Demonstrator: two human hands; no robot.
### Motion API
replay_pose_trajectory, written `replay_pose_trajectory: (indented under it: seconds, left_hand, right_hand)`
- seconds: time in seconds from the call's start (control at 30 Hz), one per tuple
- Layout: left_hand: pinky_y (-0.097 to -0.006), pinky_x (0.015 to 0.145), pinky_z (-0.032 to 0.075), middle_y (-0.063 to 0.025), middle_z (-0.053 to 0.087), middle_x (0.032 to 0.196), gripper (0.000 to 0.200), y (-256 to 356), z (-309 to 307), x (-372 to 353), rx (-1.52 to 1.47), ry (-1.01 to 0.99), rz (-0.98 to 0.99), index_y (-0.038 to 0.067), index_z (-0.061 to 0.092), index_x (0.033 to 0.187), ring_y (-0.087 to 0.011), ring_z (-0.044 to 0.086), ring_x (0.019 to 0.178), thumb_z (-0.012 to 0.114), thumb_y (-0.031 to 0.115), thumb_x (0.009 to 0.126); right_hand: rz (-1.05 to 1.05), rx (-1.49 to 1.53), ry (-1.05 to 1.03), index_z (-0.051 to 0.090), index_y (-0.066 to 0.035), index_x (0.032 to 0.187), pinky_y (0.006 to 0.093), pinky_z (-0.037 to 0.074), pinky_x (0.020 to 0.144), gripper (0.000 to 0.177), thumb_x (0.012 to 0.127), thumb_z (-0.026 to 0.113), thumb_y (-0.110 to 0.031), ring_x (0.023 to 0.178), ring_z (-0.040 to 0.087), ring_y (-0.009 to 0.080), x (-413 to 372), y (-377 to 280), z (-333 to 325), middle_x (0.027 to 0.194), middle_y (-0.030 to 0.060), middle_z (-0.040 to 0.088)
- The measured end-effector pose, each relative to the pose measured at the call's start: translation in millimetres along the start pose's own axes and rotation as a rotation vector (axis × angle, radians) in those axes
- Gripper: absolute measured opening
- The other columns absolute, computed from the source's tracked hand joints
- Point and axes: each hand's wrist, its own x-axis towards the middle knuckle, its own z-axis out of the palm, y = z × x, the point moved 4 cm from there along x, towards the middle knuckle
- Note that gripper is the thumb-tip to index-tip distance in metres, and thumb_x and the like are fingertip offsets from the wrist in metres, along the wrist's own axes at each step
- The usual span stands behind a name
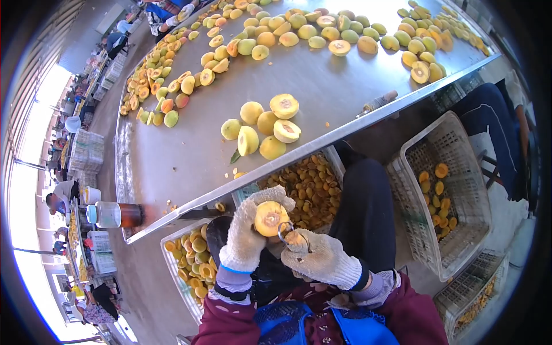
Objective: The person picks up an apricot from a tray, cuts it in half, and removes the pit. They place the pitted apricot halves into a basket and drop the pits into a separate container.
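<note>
My left hand [244, 236], in a pale knitted glove, is wrapped round a halved yellow fruit [271, 218], its cut face turned up. Close on its right, my gloved right hand [322, 257] grips a small tool with a metal ring [285, 231]; the ring is at the fruit's right edge. Most of the tool's handle is hidden by the fingers. Beyond both hands, a small group of whole and halved fruits [267, 123] lies near the metal table's edge [310, 146].
Crates of fruit stand below: one at left [195, 310], another under the table edge [305, 190], a tall one at right [489, 230]. A bottle [118, 215] is by the left corner. A second tool [378, 102] lies on the table. A person's legs [491, 129] show at right.
</note>
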Motion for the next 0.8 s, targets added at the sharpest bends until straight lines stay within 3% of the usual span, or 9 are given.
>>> replay_pose_trajectory:
  seconds: [0.07, 0.13, 0.27, 0.47, 0.53, 0.67, 0.7, 0.73, 0.8]
  left_hand:
    - [-0.0363, 0.093, 0.048, -0.0172, 0.062, 0.118, 0.062, -4.4, 4.5, -6.2, 0.029, -0.001, 0.024, -0.001, 0.049, 0.131, -0.0239, 0.061, 0.105, 0.046, 0.051, 0.096]
    - [-0.0367, 0.095, 0.047, -0.0174, 0.062, 0.117, 0.063, -7.5, 10.4, -11.1, 0.059, 0.002, 0.05, -0.001, 0.049, 0.131, -0.0241, 0.061, 0.105, 0.046, 0.051, 0.096]
    - [-0.0379, 0.098, 0.044, -0.0165, 0.063, 0.115, 0.058, -10.1, 21.8, -19.5, 0.187, 0.077, 0.201, -0.002, 0.05, 0.127, -0.0248, 0.06, 0.107, 0.047, 0.048, 0.098]
    - [-0.0349, 0.093, 0.046, -0.0136, 0.065, 0.11, 0.042, -11.5, 32.0, -25.9, 0.331, 0.225, 0.356, -0.001, 0.055, 0.12, -0.02, 0.06, 0.102, 0.044, 0.035, 0.102]
    - [-0.0336, 0.09, 0.047, -0.0126, 0.065, 0.108, 0.04, -6.1, 37.8, -25.2, 0.436, 0.226, 0.377, -0.001, 0.057, 0.118, -0.018, 0.06, 0.099, 0.044, 0.033, 0.102]
    - [-0.0309, 0.084, 0.048, -0.0103, 0.066, 0.106, 0.036, 5.9, 50.8, -18.5, 0.652, 0.204, 0.368, 0.001, 0.06, 0.112, -0.0138, 0.058, 0.091, 0.045, 0.032, 0.102]
    - [-0.0306, 0.083, 0.048, -0.0117, 0.066, 0.107, 0.04, 6.8, 50.4, -17.2, 0.483, 0.159, 0.268, 0.0, 0.058, 0.115, -0.0146, 0.059, 0.089, 0.047, 0.036, 0.101]
    - [-0.0306, 0.083, 0.048, -0.0117, 0.066, 0.107, 0.04, 4.3, 47.9, -16.4, 0.483, 0.158, 0.266, 0.0, 0.058, 0.115, -0.0146, 0.059, 0.089, 0.047, 0.036, 0.101]
    - [-0.0308, 0.083, 0.049, -0.0131, 0.065, 0.108, 0.044, -3.8, 41.2, -14.9, 0.151, 0.096, 0.236, -0.001, 0.055, 0.119, -0.0158, 0.06, 0.09, 0.048, 0.038, 0.1]
  right_hand:
    - [-0.014, -0.034, 0.032, 0.06, -0.012, 0.11, 0.0311, 0.051, 0.053, 0.034, 0.086, 0.063, -0.036, 0.058, 0.066, 0.0179, 2.4, 6.5, 1.9, 0.068, 0.005, 0.066]
    - [-0.179, -0.165, 0.207, 0.06, -0.014, 0.11, 0.0378, 0.053, 0.059, 0.035, 0.085, 0.064, -0.038, 0.066, 0.067, 0.0287, 2.8, 9.8, 1.5, 0.072, 0.0106, 0.066]
    - [-0.339, -0.275, 0.377, 0.061, -0.013, 0.109, 0.0423, 0.053, 0.064, 0.036, 0.085, 0.065, -0.039, 0.072, 0.066, 0.0347, -0.7, 10.3, 3.6, 0.075, 0.0134, 0.066]
    - [-0.273, -0.119, 0.231, 0.061, -0.012, 0.111, 0.038, 0.053, 0.063, 0.036, 0.085, 0.066, -0.037, 0.069, 0.068, 0.03, -4.0, 12.1, 4.5, 0.075, 0.0122, 0.067]
    - [-0.009, 0.123, -0.03, 0.062, -0.01, 0.108, 0.0343, 0.052, 0.063, 0.032, 0.086, 0.067, -0.034, 0.065, 0.067, 0.0222, -10.7, -1.6, -0.2, 0.071, 0.0079, 0.066]
    - [0.047, 0.276, -0.109, 0.062, -0.009, 0.103, 0.0309, 0.051, 0.059, 0.028, 0.087, 0.068, -0.032, 0.06, 0.065, 0.0148, -8.3, 5.7, -1.6, 0.067, 0.004, 0.065]
    - [0.062, 0.314, -0.127, 0.062, -0.009, 0.102, 0.0301, 0.05, 0.057, 0.027, 0.087, 0.068, -0.032, 0.058, 0.064, 0.0136, -8.8, 8.7, 0.1, 0.066, 0.0036, 0.064]
    - [0.077, 0.353, -0.146, 0.062, -0.01, 0.101, 0.0294, 0.049, 0.054, 0.026, 0.088, 0.067, -0.031, 0.056, 0.063, 0.0125, -9.7, 10.9, 1.7, 0.065, 0.0031, 0.064]
    - [0.047, 0.333, -0.075, 0.062, -0.01, 0.101, 0.0283, 0.048, 0.052, 0.025, 0.088, 0.067, -0.031, 0.054, 0.061, 0.0114, -14.3, 1.9, 1.3, 0.065, 0.0021, 0.063]
